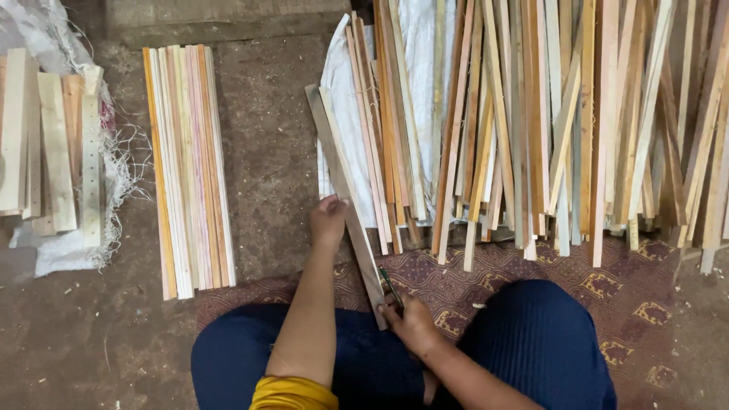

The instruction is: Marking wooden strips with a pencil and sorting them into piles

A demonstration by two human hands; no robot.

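Left hand (328, 220): closed over the grey wooden slat (345, 201) near its middle, pinning it down.
Right hand (408, 319): gripping a thin green pencil (390, 285), fingers against the slat's near end.
Slat: lying slantwise from the patterned mat (645, 296) up toward the white sack (345, 114), between the sorted row (188, 167) and the loose pile (547, 129).
Handling: likely light, stiff, thin; splintery edges possible; best held flat at mid-length.
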